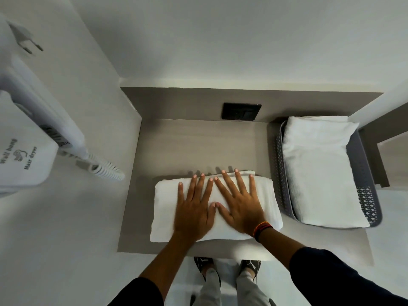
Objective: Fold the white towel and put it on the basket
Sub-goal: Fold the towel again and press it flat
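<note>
A white towel (164, 208), folded into a thick rectangle, lies on the grey-brown counter (198, 142) near its front edge. My left hand (194, 208) and my right hand (239, 204) both rest flat on top of it, fingers spread, thumbs touching in the middle. Neither hand grips anything. To the right stands a grey perforated basket (365, 199) that holds another folded white towel (320, 168).
A wall-hung hair dryer (28, 155) with a coiled cord (106, 171) sticks out from the left wall. A black socket plate (241, 111) sits on the back panel. White walls close in the counter at left and back. My shoes (228, 268) show below the counter edge.
</note>
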